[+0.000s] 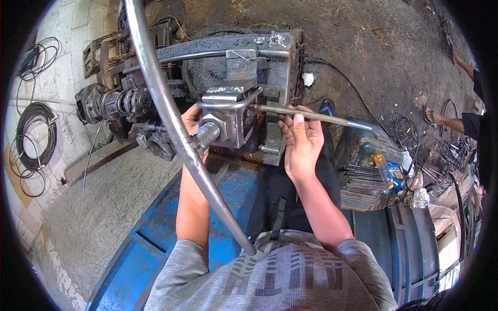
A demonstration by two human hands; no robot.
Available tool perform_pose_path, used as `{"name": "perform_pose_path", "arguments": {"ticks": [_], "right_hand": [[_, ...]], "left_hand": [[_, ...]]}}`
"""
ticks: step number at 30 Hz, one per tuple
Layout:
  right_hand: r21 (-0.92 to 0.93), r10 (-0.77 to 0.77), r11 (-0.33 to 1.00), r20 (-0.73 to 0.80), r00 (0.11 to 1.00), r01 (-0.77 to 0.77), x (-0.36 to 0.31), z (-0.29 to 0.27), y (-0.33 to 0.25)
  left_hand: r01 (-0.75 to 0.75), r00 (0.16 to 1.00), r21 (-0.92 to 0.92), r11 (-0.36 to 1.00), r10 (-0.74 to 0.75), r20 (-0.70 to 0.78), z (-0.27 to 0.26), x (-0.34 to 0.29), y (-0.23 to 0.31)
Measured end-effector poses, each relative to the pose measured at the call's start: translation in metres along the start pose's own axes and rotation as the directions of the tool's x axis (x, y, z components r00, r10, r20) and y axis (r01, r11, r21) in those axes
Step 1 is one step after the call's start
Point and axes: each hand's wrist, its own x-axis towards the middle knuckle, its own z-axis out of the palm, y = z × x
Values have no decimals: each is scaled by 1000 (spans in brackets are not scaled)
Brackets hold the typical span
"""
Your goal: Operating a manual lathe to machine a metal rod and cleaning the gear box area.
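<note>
My right hand (303, 142) grips a thin metal rod (282, 109), thumb in front and fingers behind it. The rod's left end meets a steel block with a large nut and threaded screw (210, 132); its other end reaches out to the right. My left hand (192, 118) is at the left side of this block, beside the screw. Its fingers are mostly hidden behind the block and screw, so its grip cannot be made out. A long, curved steel bar (168, 111) joined to the screw crosses in front of my left forearm.
A greasy machine frame (282, 72) stands beyond the block, with a shaft assembly (122, 103) at left. Blue sheet metal (155, 238) lies below. At right are stacked metal rods (363, 181), a bottle (383, 168) and cables. Another person's foot (436, 118) shows at far right.
</note>
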Motion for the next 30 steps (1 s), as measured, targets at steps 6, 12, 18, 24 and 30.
{"name": "perform_pose_path", "arguments": {"ticks": [6, 12, 18, 24, 30], "right_hand": [[-111, 135, 985, 42, 990, -130, -6, 24, 7], [-191, 264, 953, 149, 953, -234, -42, 32, -9], [-506, -552, 527, 408, 727, 683, -34, 73, -90], [115, 208, -606, 978, 17, 787, 18, 226, -130], [321, 356, -542, 925, -133, 777, 41, 230, -134]], "left_hand": [[106, 986, -446, 889, -152, -68, -1, 15, -10], [-63, 995, -573, 817, 6, -99, -28, 42, -43], [-114, 993, -657, 746, 76, -85, -49, 58, -65], [-105, 994, -738, 666, 91, -60, -42, 57, -54], [-131, 991, -727, 674, 105, -81, -48, 67, -66]]}}
